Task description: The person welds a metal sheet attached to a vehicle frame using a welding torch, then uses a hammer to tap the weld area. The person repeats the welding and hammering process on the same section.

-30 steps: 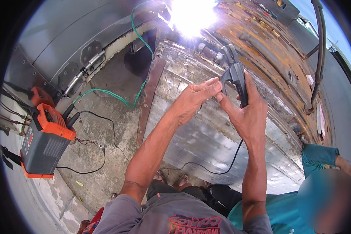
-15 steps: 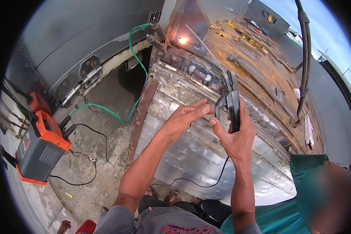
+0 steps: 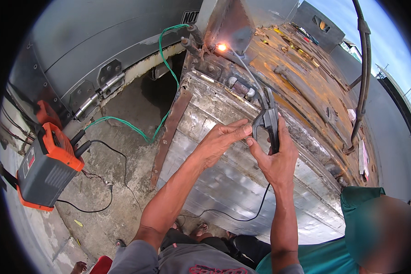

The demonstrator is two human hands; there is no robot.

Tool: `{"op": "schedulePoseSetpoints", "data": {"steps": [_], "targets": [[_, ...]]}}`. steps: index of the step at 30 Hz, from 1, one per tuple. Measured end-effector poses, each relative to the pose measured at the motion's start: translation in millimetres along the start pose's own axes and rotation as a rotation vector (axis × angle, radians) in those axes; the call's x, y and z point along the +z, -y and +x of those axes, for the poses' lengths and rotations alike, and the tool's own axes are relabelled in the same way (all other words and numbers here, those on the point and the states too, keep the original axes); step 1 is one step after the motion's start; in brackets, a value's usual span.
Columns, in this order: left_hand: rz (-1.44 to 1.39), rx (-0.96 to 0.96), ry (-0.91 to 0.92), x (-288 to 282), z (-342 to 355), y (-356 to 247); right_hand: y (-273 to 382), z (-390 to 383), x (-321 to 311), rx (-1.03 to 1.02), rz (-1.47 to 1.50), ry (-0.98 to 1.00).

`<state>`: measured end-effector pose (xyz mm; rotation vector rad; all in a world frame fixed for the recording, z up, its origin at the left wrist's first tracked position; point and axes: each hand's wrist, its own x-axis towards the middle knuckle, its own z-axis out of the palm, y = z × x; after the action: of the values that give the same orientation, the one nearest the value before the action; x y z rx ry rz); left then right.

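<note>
A black electrode holder (image 3: 270,121) is upright in my right hand (image 3: 278,162), whose fingers are wrapped round its handle. A thin welding rod (image 3: 246,68) runs from its jaw up-left to a small orange glow (image 3: 222,47) at the foot of a steel plate (image 3: 227,23). Just left of the holder's lever is my left hand (image 3: 219,144), fingers loosely extended and thumb toward the lever; I cannot tell if it touches. Both hands are over a weathered aluminium panel (image 3: 201,178). A black cable (image 3: 239,219) trails across that panel from below my right hand.
An orange-and-grey welding machine (image 3: 48,169) stands at left, green lead (image 3: 137,128) running toward the joint. Behind are a grey metal wall (image 3: 100,36) and hinge (image 3: 96,96). Rusty deck (image 3: 306,91) and bent bar (image 3: 363,73) are at right. A person in teal (image 3: 360,214) is at lower right.
The bright white arc of a second ago has shrunk to a small orange glow. The holder and my hands moved lower in view; in the last half second the rod tip came nearer the glow.
</note>
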<state>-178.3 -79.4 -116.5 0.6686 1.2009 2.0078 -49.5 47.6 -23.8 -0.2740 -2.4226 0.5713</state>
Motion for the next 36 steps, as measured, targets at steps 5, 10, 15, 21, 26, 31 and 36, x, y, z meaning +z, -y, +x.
{"op": "schedulePoseSetpoints", "data": {"steps": [5, 10, 15, 21, 26, 31, 36], "targets": [[0.007, -0.008, -0.011, 0.0, -3.0, -1.4, -1.1, 1.4, 2.7, 0.009, -0.016, 0.021], [0.01, -0.006, -0.008, -0.7, -0.6, -0.8, -1.5, 3.2, 2.4, 0.012, -0.011, 0.03], [0.008, -0.018, -0.025, 0.5, 0.3, -0.5, -4.5, 4.5, 6.6, -0.011, -0.01, -0.024], [-0.044, -0.018, -0.019, -0.1, 0.3, -2.8, -2.8, 6.0, 4.5, 0.021, -0.028, 0.051], [-0.126, -0.035, -0.009, 1.0, 0.1, -6.7, -2.0, 5.5, 4.4, 0.034, -0.017, 0.049], [-0.003, -0.021, -0.034, 0.8, 0.6, -5.5, -2.4, 6.6, 4.6, 0.017, -0.029, 0.037], [-0.099, -0.07, -0.04, 0.6, 0.1, -10.6, -0.1, 7.6, 4.5, 0.049, -0.027, 0.047]]}}
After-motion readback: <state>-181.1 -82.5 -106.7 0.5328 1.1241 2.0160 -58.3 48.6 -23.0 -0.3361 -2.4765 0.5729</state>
